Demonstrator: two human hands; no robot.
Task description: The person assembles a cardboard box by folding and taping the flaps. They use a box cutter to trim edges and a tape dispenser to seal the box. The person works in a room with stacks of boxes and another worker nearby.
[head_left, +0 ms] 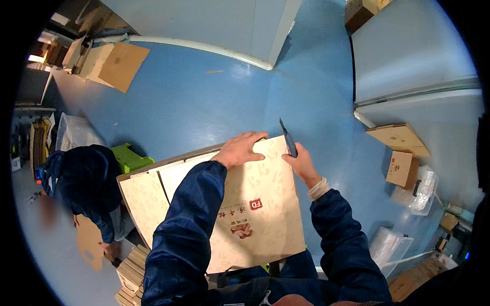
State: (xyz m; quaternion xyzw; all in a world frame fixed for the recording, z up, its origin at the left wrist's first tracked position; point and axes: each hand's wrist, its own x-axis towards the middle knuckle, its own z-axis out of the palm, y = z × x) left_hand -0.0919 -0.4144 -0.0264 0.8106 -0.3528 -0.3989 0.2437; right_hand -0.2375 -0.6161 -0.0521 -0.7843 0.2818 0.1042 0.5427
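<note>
Utility knife (289, 141) is gripped in R hand (304, 166), w/ fingers closed round the handle; its tip is pointed away from the body, out past the far edge of the cream printed carton (275, 204). Far edge is covered by L hand (239, 150), thumb spread. Whether the carton is pinched there or only pressed can't be told, b/c the undersides of the L fingers are hidden.

Main risk: L fingertips are kept near the knife, so a nick could be caused by a leftward swing or a slip off the corner. Printed face could be scored if the blade were dragged across it. Carton could also be twisted, prob. b/c it's steadied by just 1 hand at the far edge, w/ the near R corner left unheld. Co-worker (84, 173) is bent over at L, well apart from the blade, so less concern there.

Re position: carton is spread in front of the torso, partly hidden by the L sleeve (186, 214). Knife handle is held at its far R corner, just beside L hand; touching or not can't be told.
</note>
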